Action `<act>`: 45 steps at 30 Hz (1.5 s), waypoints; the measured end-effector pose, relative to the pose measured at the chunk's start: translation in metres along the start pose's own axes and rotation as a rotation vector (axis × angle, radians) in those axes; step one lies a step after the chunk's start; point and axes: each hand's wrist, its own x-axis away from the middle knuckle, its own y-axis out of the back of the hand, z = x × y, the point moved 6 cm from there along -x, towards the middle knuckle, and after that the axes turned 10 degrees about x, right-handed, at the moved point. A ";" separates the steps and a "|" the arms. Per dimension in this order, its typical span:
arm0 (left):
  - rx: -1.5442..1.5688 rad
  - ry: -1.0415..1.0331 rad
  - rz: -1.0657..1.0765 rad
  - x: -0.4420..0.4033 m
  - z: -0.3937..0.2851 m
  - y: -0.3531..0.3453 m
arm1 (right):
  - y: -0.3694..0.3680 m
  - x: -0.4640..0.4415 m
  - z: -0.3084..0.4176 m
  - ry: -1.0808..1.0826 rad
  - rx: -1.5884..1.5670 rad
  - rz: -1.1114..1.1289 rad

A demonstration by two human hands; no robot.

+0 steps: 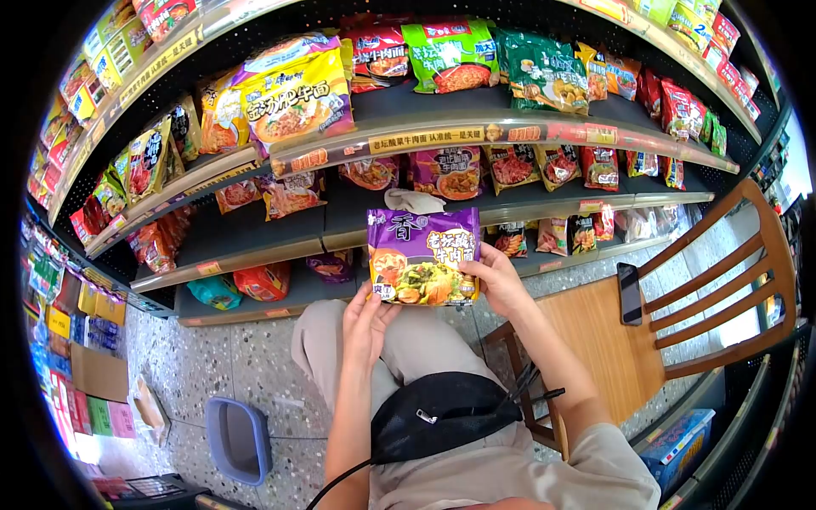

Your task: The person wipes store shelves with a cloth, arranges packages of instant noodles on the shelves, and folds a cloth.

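Note:
A purple packet of instant noodles [425, 255], with a bowl of noodles printed on its front, is held up over my lap in both hands. My left hand [367, 327] grips its lower left corner, thumb at the front edge. Around the right edge, my right hand [497, 279] is closed with the thumb on the front. Just behind the packet's top edge, a crumpled white cloth [414, 201] lies on the shelf.
Curved shelves [510, 127] of noodle packets stand ahead, with a large yellow multipack [293, 93] at upper left. To my right, a wooden chair [586, 340] carries a phone [629, 293]. A blue-grey bin [238, 439] is on the floor at left, near a cardboard box [99, 371].

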 end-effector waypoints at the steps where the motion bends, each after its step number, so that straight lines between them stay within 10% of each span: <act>1: -0.001 0.007 0.004 -0.002 0.002 -0.001 | 0.002 0.001 0.000 -0.004 -0.003 -0.005; 27: -0.293 0.220 -0.018 -0.033 0.029 -0.021 | 0.057 0.002 -0.020 -0.057 -0.009 -0.150; 45: -0.689 -0.001 -0.087 -0.118 -0.051 0.017 | -0.021 -0.103 0.009 0.069 0.246 -0.012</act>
